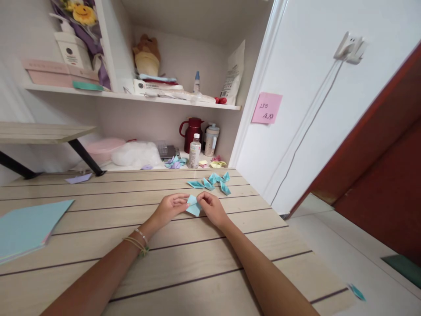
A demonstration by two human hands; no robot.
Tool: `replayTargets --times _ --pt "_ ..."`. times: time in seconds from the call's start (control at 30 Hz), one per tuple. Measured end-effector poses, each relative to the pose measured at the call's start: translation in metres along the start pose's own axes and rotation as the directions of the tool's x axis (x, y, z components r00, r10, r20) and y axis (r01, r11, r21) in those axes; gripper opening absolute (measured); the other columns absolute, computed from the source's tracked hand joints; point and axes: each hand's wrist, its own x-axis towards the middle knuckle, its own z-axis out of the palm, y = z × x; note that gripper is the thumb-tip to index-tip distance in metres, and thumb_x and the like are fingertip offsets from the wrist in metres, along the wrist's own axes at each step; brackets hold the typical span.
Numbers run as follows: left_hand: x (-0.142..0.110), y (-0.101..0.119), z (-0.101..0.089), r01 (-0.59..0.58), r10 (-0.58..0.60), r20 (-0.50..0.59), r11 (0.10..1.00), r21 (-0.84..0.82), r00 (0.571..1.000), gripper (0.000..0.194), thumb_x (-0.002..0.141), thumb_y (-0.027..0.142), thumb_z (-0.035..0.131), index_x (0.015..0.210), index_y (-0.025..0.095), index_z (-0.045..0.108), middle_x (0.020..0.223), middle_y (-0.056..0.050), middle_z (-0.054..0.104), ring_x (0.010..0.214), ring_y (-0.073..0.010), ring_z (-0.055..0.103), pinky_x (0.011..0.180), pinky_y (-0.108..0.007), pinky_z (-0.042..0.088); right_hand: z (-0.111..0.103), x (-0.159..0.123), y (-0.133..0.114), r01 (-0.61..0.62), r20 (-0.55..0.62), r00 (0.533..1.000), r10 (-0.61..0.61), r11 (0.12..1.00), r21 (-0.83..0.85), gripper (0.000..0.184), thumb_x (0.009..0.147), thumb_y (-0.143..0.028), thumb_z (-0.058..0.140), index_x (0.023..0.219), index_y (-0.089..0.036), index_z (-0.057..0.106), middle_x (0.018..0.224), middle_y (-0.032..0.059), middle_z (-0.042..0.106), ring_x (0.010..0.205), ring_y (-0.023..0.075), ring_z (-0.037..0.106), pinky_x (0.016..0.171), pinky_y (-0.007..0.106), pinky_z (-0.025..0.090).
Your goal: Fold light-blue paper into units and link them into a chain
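A small light-blue folded paper piece (193, 206) rests on the wooden table (184, 259), held from both sides. My left hand (169, 207) pinches its left edge, fingers closed on it. My right hand (212, 207) pinches its right edge the same way. Just beyond my hands lie several finished blue folded paper pieces (210, 182) in a loose cluster. A stack of blue paper sheets (28, 228) lies at the table's left edge.
A plastic bottle (194, 151), a red jug (191, 133) and a pale mug (211, 139) stand at the back with purple and yellow paper folds. A pink note (266, 108) is stuck on the white wall. One blue paper piece (356, 292) lies on the floor at right.
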Motion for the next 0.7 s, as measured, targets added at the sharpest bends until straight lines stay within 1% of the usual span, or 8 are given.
replayTargets --times 0.07,0.13,0.2,0.3,0.37,0.47,0.57,0.7 --pt "0.0004 -0.0007 0.0 0.02 -0.019 0.02 1.0 -0.01 1.0 0.044 0.061 0.025 0.072 0.099 0.009 0.061 0.078 -0.009 0.07 0.07 -0.0173 0.065 0.071 -0.03 0.05 0.0015 -0.0009 -0.0006 -0.001 0.002 1.0 0.001 1.0 0.024 0.014 0.071 -0.029 0.055 0.076 -0.017 0.062 0.065 -0.0011 0.058 0.058 0.012 0.049 0.055 0.023 0.04" --pt "0.0006 -0.0013 -0.0004 0.02 -0.02 0.018 1.0 -0.011 1.0 0.043 0.06 0.026 0.073 0.099 0.01 0.062 0.075 -0.007 0.07 0.069 -0.017 0.065 0.07 -0.03 0.05 0.0027 -0.0015 -0.0007 -0.017 -0.017 1.0 0.019 0.997 0.075 0.026 0.07 -0.028 0.056 0.093 -0.018 0.061 0.069 -0.0006 0.061 0.059 0.0122 0.051 0.055 0.023 0.04" --pt "0.0005 -0.0015 -0.0007 0.014 -0.014 0.007 1.0 -0.005 1.0 0.043 0.061 0.026 0.072 0.1 0.011 0.062 0.073 -0.007 0.07 0.068 -0.0165 0.064 0.069 -0.029 0.05 0.003 -0.0016 -0.0001 -0.034 -0.019 0.999 0.036 0.994 0.105 0.033 0.071 -0.029 0.056 0.101 -0.018 0.06 0.074 0.0008 0.063 0.062 0.0132 0.054 0.058 0.025 0.042" --pt "-0.0005 -0.0004 0.0 -0.007 0.007 0.003 1.0 0.002 1.0 0.052 0.063 0.027 0.07 0.111 0.012 0.056 0.074 -0.006 0.069 0.068 -0.0155 0.064 0.068 -0.027 0.05 0.0015 -0.0008 0.0014 -0.04 0.024 0.999 0.038 0.996 0.081 0.025 0.073 -0.032 0.055 0.09 -0.017 0.066 0.084 0.0041 0.066 0.074 0.0167 0.058 0.068 0.028 0.044" --pt "-0.0012 0.001 0.001 -0.023 0.023 0.018 1.0 0.016 1.0 0.057 0.064 0.027 0.07 0.117 0.014 0.053 0.073 -0.004 0.069 0.068 -0.0146 0.064 0.067 -0.026 0.05 0.0 -0.0002 0.0023 -0.044 0.055 0.998 0.041 0.998 0.053 0.025 0.073 -0.035 0.055 0.086 -0.018 0.068 0.087 0.0046 0.067 0.077 0.0181 0.059 0.071 0.029 0.045" --pt "-0.0017 0.0025 0.0022 -0.033 0.03 0.048 0.998 0.06 0.998 0.05 0.064 0.028 0.069 0.11 0.013 0.058 0.071 -0.004 0.068 0.067 -0.0146 0.063 0.065 -0.025 0.05 -0.0012 -0.0004 0.0035 -0.061 0.08 0.995 0.058 0.998 0.024 0.027 0.073 -0.039 0.056 0.086 -0.019 0.068 0.084 0.0039 0.068 0.073 0.0176 0.059 0.066 0.029 0.046" --pt "-0.0015 0.0026 0.0021 -0.022 0.018 0.048 0.996 0.085 0.999 0.042 0.063 0.028 0.07 0.101 0.012 0.064 0.069 -0.004 0.068 0.065 -0.0152 0.063 0.063 -0.026 0.05 -0.0003 -0.0018 0.0047 -0.102 0.084 0.991 0.101 0.995 0.003 0.032 0.069 -0.042 0.061 0.087 -0.017 0.068 0.076 0.0032 0.067 0.064 0.0158 0.058 0.057 0.026 0.045" --pt "-0.0012 0.0014 0.0019 0.003 -0.006 0.044 0.998 0.064 0.999 0.036 0.065 0.029 0.069 0.096 0.013 0.065 0.068 -0.005 0.069 0.063 -0.0156 0.063 0.061 -0.026 0.051 0.002 -0.0034 0.0052 -0.119 0.06 0.991 0.118 0.993 0.023 0.036 0.065 -0.045 0.065 0.086 -0.015 0.069 0.071 0.0035 0.066 0.058 0.0146 0.056 0.053 0.025 0.044"
